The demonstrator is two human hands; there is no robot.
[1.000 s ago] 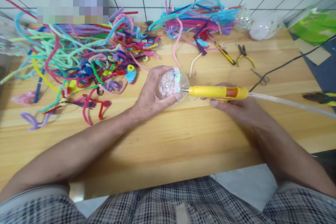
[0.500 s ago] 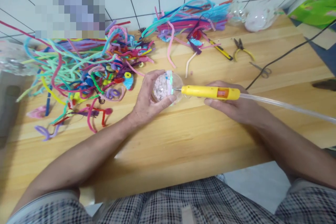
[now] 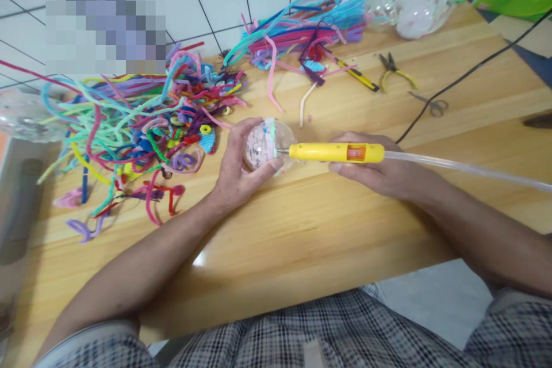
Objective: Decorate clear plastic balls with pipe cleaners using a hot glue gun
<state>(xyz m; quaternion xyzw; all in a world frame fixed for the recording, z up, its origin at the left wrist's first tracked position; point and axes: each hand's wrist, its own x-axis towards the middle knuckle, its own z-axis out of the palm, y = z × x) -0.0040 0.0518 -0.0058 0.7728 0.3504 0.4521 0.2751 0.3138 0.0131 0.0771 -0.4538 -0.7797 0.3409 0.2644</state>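
My left hand (image 3: pixel 237 161) is closed around a clear plastic ball (image 3: pixel 286 133) with whitish bits inside and a pale band around its middle. The thumb presses the near side of the ball. In my right hand (image 3: pixel 371 169) is a yellow hot glue gun (image 3: pixel 321 152), with a clear glue stick (image 3: pixel 457 167) trailing from its back end. The metal nozzle meets the ball at the band, though whether it touches is too small to tell. Left of the ball lies a tangled heap of colourful pipe cleaners (image 3: pixel 112 121).
More pipe cleaners (image 3: pixel 302 34) lie along the tiled wall, beside clear plastic balls (image 3: pixel 416 17). A yellow utility knife (image 3: pixel 357 76), pliers (image 3: pixel 394 72) and scissors (image 3: pixel 433 104) rest on the wooden table (image 3: pixel 276 241). A black cord (image 3: pixel 466 77) crosses the right side.
The camera view has shifted slightly, and both hands appear a little further left with it. The glue gun's nozzle stays at the ball's band; both grips are unchanged.
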